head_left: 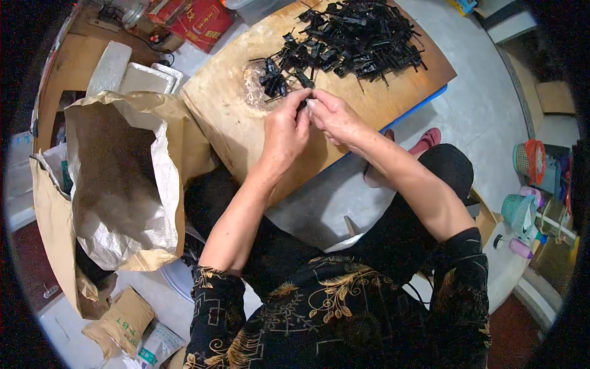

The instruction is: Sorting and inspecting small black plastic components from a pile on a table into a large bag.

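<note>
We pinch one small black plastic part (303, 101) between left hand (287, 129) and right hand (333, 117), fingertips pressed together over the wooden board (233, 117), beside the black parts pile (350, 37). An open brown paper sack (117, 178) gapes left; a red package (203, 21) lies beyond.

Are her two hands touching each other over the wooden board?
Touching. The head view shows the left hand and right hand meeting at the fingertips around a small black plastic part.
</note>
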### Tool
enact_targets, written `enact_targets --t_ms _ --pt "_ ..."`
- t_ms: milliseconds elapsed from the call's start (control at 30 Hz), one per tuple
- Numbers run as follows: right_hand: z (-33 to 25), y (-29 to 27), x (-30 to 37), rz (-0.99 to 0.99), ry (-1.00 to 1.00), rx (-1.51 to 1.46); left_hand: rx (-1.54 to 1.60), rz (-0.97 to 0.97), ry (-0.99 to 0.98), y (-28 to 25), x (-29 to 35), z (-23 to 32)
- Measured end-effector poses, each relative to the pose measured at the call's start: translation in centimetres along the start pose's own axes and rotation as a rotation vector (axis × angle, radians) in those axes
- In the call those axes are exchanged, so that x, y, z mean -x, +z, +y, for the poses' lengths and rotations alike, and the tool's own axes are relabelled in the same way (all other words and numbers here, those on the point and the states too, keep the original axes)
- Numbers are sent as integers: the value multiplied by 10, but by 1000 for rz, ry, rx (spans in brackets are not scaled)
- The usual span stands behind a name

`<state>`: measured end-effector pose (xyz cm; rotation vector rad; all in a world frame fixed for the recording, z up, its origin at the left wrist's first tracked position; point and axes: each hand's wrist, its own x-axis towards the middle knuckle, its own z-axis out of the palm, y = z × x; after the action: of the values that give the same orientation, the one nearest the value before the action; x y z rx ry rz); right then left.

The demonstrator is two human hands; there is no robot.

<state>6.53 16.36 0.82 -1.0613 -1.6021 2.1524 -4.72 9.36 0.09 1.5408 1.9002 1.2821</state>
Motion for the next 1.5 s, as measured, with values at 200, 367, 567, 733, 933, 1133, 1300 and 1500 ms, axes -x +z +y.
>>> enact_targets --t_ms 200,367,567,733,933,1133,1300,1500 --pt "-23 -27 7 -181 -20 30 634 -236 -373 -19 -10 24" --pt "-32 -32 28 -220 -88 -82 1246 -390 -427 -23 -5 24" --pt "-21 -39 28 -218 -197 -103 1207 -451 -444 -14 -2 28" --pt "-17 -42 25 -166 -306 -32 706 -458 -333 -11 -1 34" --pt "-14 -38 27 -108 -134 22 699 -416 -359 -9 1 29" --pt "-19 -30 35 -83 -89 88 824 -394 -378 -11 -1 25" --pt "-19 -29 31 -110 -199 201 831 -417 -397 -12 -3 22" --pt "-16 -24 26 -139 -236 241 735 -418 -390 -13 -5 23"
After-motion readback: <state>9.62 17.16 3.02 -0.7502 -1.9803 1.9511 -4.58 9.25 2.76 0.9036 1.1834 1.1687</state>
